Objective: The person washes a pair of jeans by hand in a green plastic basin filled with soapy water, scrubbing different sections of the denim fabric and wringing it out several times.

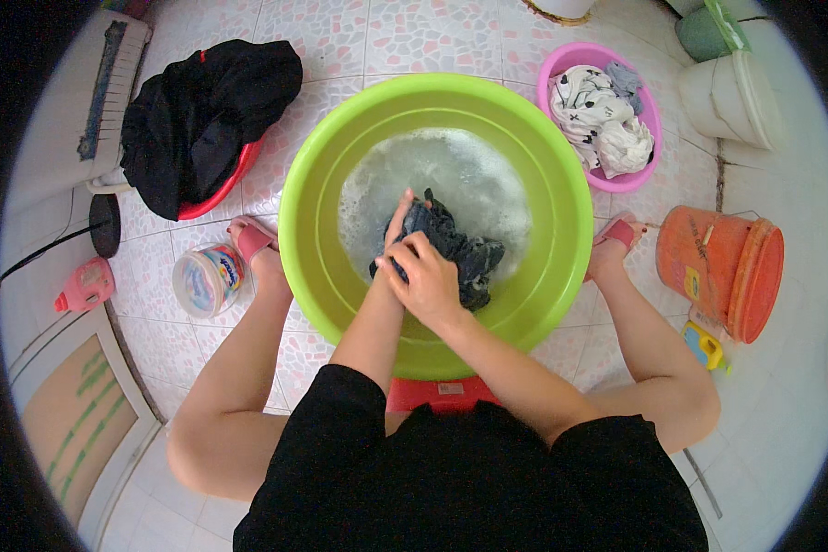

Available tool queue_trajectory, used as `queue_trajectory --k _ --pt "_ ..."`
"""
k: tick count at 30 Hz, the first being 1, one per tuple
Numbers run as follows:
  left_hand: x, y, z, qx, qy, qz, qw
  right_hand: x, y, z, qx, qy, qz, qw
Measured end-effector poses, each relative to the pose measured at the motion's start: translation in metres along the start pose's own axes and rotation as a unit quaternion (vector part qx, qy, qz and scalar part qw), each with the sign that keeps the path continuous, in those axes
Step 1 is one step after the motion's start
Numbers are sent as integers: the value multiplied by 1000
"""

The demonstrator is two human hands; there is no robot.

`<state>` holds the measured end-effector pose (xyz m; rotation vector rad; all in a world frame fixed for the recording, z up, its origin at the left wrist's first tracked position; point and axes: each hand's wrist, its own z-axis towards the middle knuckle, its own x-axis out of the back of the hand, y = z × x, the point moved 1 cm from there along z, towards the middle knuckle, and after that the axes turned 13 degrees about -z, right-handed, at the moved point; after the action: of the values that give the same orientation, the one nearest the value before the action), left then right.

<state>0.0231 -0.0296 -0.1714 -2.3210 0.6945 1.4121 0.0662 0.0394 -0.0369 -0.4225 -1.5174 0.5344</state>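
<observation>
A large lime-green plastic basin (pixel 307 172) stands between my legs, holding cloudy, foamy water (pixel 448 162). Over the water I hold a wet, dark grey-blue garment (pixel 479 262), bunched up, its loose folds hanging to the right. My left hand (pixel 396 222) is partly hidden by the cloth, with one finger stretched along its left side. Fingers curled, my right hand (pixel 424 279) grips the near part of the garment right by my left wrist.
Black clothing (pixel 214 117) heaps over a red basin (pixel 224 190) at left. A pink basin (pixel 652 138) holds light clothes. Nearby are a plastic tub (pixel 203 283), a pink bottle (pixel 86 284), an orange bucket (pixel 704 265), a yellow bottle (pixel 704 345) and a white bucket (pixel 721 96).
</observation>
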Motion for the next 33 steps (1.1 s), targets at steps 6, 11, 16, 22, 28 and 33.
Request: queue_trajectory --k 6,11,16,22,28,33 --pt "-59 -53 -25 -52 216 151 963 7 88 49 -240 -23 -72 968" --pt "-55 -45 -29 -117 258 136 950 17 45 18 -104 10 -19 994" --pt "-11 -19 -16 -20 56 -41 997 18 -15 -26 -8 9 1 1000" --pt "-82 -67 -45 -40 216 138 966 25 63 20 -214 -35 -58 974" --pt "-73 -70 -38 -54 260 142 954 32 88 21 -189 15 18 982" --pt "-17 -28 -26 -66 261 314 910 39 4 -27 -29 4 49 998"
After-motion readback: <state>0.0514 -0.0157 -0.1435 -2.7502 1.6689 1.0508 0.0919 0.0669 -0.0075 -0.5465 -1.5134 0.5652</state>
